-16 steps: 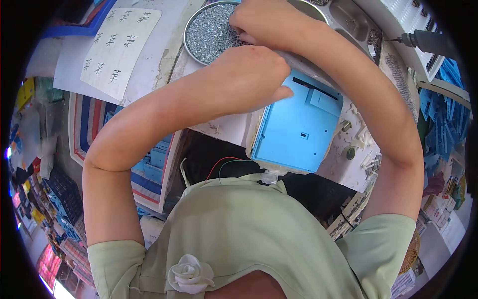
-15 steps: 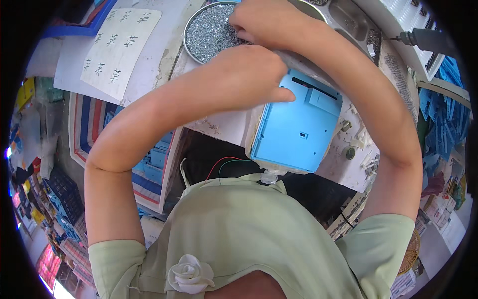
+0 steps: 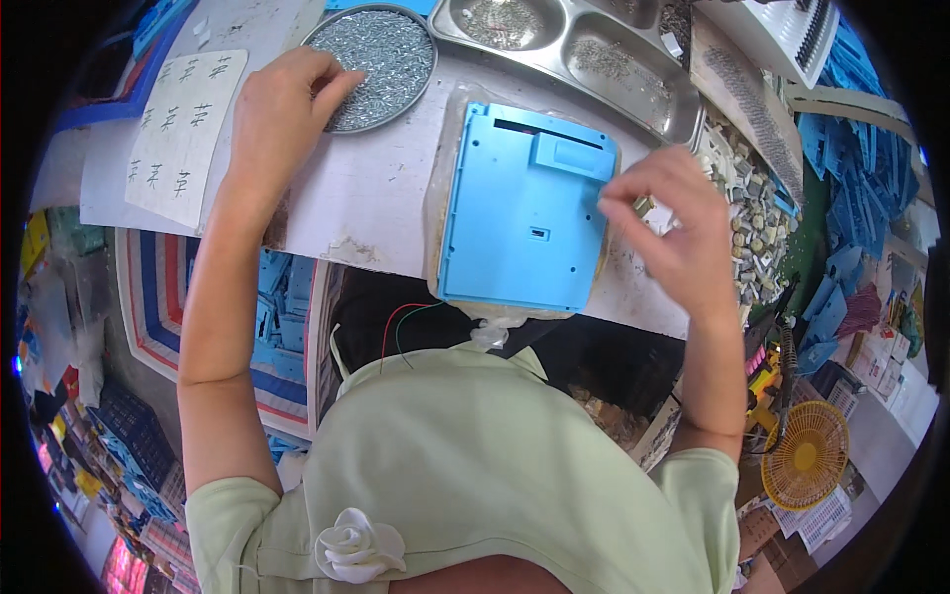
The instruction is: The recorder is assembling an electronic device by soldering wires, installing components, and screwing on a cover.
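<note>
**Tech 1:** Left hand (image 3: 282,104) rests with fingers loosely extended on the near rim of the round dish of small screws (image 3: 381,54), fingertips lying on the pile. No screw is visibly pinched there; whether one sits under the fingertips cannot be told.

**Tech 2:** Right hand?

**Tech 1:** Right hand (image 3: 673,228) hovers at the 3 o'clock edge of the blue plastic housing (image 3: 524,213). Thumb and forefinger are pressed together, pinching something small at the housing's right side; the item itself is too small to identify.

**Tech 2:** Location of the housing?

**Tech 1:** It lies flat, back face up, at the centre of the white work surface (image 3: 366,198), on a clear pad. Its 6 o'clock edge overhangs the table edge toward the person. The dish stands at 11 o'clock from it, and a metal compartment tray (image 3: 564,45) holding more small parts at 12 o'clock. Loose grey components (image 3: 752,208) are heaped at 3 o'clock, just beyond the right hand.

**Tech 2:** Step in hand?

**Tech 1:** Judged as fastener pick-up and placement: one hand draws stock while the other works at the housing edge.

**Tech 2:** Requirement for the next move?

**Tech 1:** Probably a clean single-screw pick from the dish, then accurate seating at a hole, with the housing kept from sliding.
</note>
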The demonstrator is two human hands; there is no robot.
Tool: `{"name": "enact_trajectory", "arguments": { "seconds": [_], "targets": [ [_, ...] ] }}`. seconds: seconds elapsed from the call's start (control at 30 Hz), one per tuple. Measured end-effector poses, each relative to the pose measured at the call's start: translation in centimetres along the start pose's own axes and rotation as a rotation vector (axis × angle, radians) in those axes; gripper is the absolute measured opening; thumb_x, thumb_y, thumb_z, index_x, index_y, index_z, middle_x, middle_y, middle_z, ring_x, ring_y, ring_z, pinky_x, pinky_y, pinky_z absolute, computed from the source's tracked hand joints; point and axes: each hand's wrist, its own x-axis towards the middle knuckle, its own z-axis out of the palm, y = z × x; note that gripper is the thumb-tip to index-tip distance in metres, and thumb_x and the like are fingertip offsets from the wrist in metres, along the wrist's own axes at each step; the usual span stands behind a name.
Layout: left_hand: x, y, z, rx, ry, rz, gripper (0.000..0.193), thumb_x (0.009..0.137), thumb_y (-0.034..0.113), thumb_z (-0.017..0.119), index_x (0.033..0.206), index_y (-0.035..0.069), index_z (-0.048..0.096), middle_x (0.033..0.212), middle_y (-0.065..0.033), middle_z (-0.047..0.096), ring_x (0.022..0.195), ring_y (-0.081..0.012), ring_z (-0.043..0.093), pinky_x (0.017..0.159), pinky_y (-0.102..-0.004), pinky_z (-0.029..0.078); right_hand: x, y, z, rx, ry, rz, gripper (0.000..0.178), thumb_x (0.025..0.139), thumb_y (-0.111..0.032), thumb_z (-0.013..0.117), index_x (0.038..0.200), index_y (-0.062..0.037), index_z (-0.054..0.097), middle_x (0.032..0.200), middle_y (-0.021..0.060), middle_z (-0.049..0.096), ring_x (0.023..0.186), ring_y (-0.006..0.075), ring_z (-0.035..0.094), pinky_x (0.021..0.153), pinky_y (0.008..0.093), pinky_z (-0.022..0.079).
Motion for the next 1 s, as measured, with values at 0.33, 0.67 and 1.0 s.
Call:
{"name": "enact_trajectory", "arguments": {
  "seconds": [0.33, 0.67, 1.0],
  "targets": [
    [-0.6, 5.6, 1.8, -0.140, -0.016, 0.209, 0.018, 0.093, 0.016, 0.070, 0.091, 0.001, 0.060, 0.085, -0.0152, 0.061, 0.078, -0.0369, 0.060, 0.071, -0.0439, 0.046, -0.7, -0.2, 0.3, -0.074, -0.144, 0.008, 0.010, 0.077, -0.005, 0.077, 0.084, -0.0068, 0.070, 0.079, 0.0051, 0.067, 0.086, 0.0278, 0.060, 0.076, 0.0384, 0.050],
    [-4.4, 16.3, 3.0, -0.439, -0.259, 0.502, 0.023, 0.074, 0.024, 0.083, 0.085, 0.015, 0.064, 0.090, 0.0011, 0.057, 0.089, -0.0228, 0.053, 0.085, -0.0439, 0.032, -1.4, 0.2, -1.0, 0.084, -0.145, 0.238, 0.019, 0.074, -0.006, 0.079, 0.091, -0.0057, 0.071, 0.078, 0.0051, 0.066, 0.083, 0.0265, 0.060, 0.076, 0.0380, 0.048],
    [-5.2, 15.9, 1.7, -0.380, -0.323, 0.469, 0.033, 0.072, 0.028, 0.085, 0.099, 0.015, 0.072, 0.100, -0.0009, 0.063, 0.097, -0.0224, 0.057, 0.091, -0.0438, 0.035, -2.8, 1.6, -3.7, 0.110, 0.012, 0.243, 0.025, 0.077, -0.004, 0.079, 0.101, -0.0030, 0.074, 0.082, 0.0046, 0.069, 0.081, 0.0175, 0.063, 0.079, 0.0310, 0.049]
  ]
}}
